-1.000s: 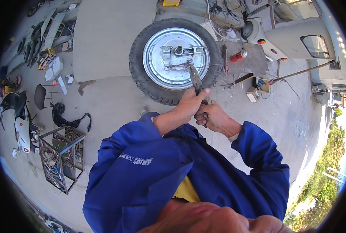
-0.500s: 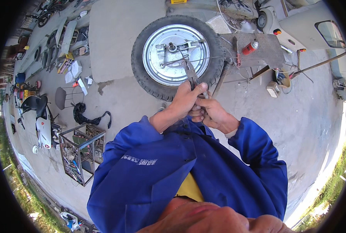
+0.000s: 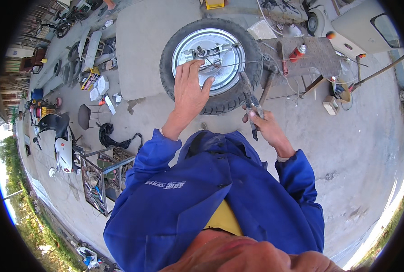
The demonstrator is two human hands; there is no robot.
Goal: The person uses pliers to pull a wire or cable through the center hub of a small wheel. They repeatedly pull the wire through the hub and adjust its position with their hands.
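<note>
A wheel with a black tyre [image 3: 168,59] and a silver hub [image 3: 220,77] lies ahead of me. A threaded axle end and a bracket [image 3: 220,51] stand up from the hub, and a thin cable [image 3: 251,61] crosses over it to the right. My left hand [image 3: 188,90] reaches over the wheel's near left side. Its fingers are stretched toward the bracket and cable; whether the tips touch them I cannot tell. My right hand [image 3: 264,124] grips a pair of worn dark pliers [image 3: 251,93], jaws pointing away from me at the tyre's near right edge.
Right of the wheel is a metal work surface [image 3: 317,56] with a red spray can [image 3: 297,53]. A bucket [image 3: 341,93] and a brick-like block [image 3: 331,105] stand beyond it. To my left are a metal-framed tool cart [image 3: 104,170], a stool [image 3: 85,117] and a white scooter [image 3: 63,149].
My hands have parted. The left one has let go of the pliers and moved up over the hub; the right one has drawn the pliers back and right, off the cable.
</note>
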